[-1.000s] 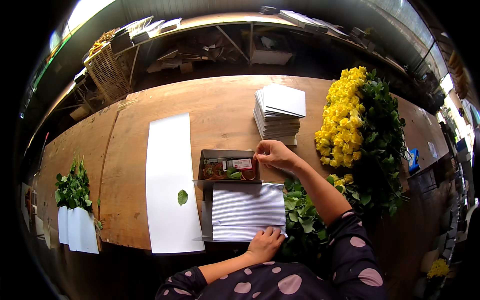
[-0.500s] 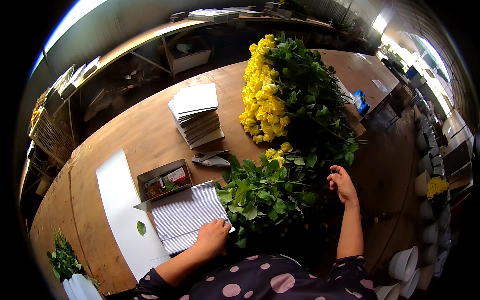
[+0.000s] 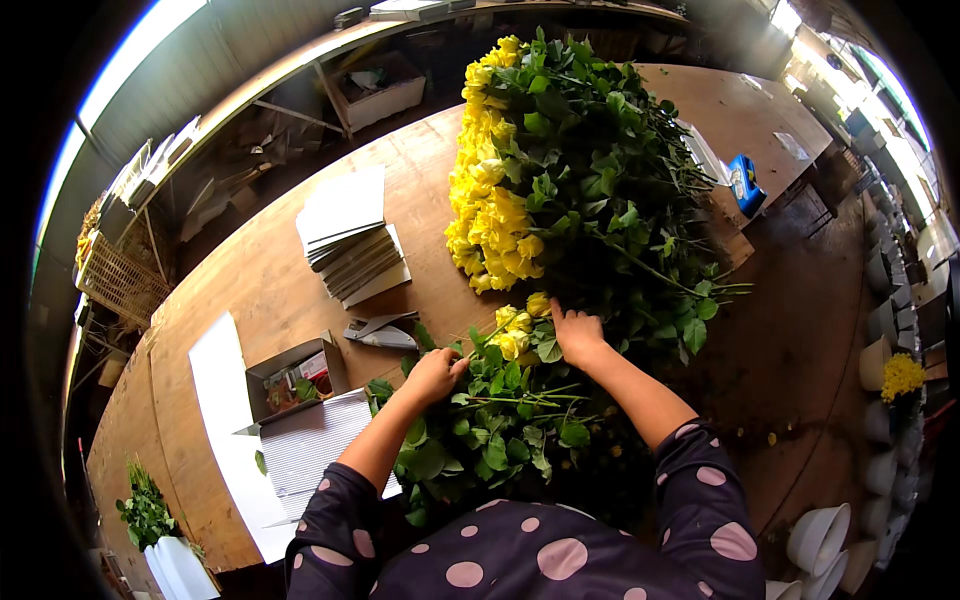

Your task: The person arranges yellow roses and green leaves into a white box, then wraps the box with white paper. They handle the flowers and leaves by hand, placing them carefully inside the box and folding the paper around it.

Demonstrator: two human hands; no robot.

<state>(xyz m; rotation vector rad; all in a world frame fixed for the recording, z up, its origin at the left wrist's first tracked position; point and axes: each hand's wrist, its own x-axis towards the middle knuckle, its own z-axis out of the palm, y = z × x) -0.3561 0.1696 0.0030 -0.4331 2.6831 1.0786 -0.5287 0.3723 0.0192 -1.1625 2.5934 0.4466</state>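
Note:
A small group of yellow roses (image 3: 514, 334) lies in front of me, its leafy stems (image 3: 500, 440) spread below and over the table's near edge. My right hand (image 3: 577, 332) reaches in at their right side, index finger stretched out beside the rightmost bloom. To the left of these roses, my left hand (image 3: 437, 375) is curled at the leaves, fingers and thumb drawn together; what lies between them is too small to tell. Beyond both hands rests a large pile of yellow roses (image 3: 490, 200), blooms to the left and stems to the right.
Left of my hands are a striped corrugated sheet (image 3: 318, 440), an open box of small items (image 3: 262, 395), a grey stapler-like tool (image 3: 385, 332) and a stack of cards (image 3: 345, 215). White paper (image 3: 215, 375) lies further left. A blue tool (image 3: 745, 185) sits at the far right.
My left hand has left the corrugated sheet and moved right and up to the leaves. My right hand has moved left to the small group of roses. The view has shifted.

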